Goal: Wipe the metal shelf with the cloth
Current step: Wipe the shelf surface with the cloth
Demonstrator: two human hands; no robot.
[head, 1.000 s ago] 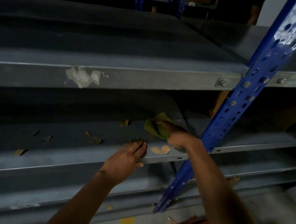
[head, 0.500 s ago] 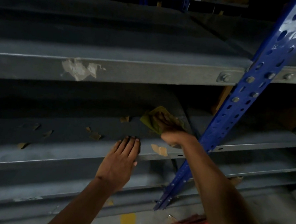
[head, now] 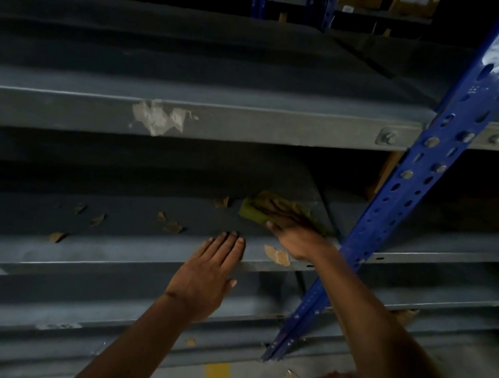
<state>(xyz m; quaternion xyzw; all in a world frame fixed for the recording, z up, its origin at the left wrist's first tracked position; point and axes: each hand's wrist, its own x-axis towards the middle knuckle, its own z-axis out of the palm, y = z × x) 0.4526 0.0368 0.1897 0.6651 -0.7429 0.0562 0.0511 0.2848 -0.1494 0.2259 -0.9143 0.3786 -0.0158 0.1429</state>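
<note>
right hand (head: pixel 292 224) flat, fingers spread, pressing cloth (head: pixel 253 212) on metal shelf (head: pixel 131 216) | left hand (head: pixel 208 273) flat at 7 o'clock | cloth looks soft, light; palm pressure suits

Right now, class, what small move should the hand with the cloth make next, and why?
Probably sweep the cloth leftward under the right hand: brown scraps lie scattered on the shelf to its left, while the left hand rests flat at the front edge.
</note>
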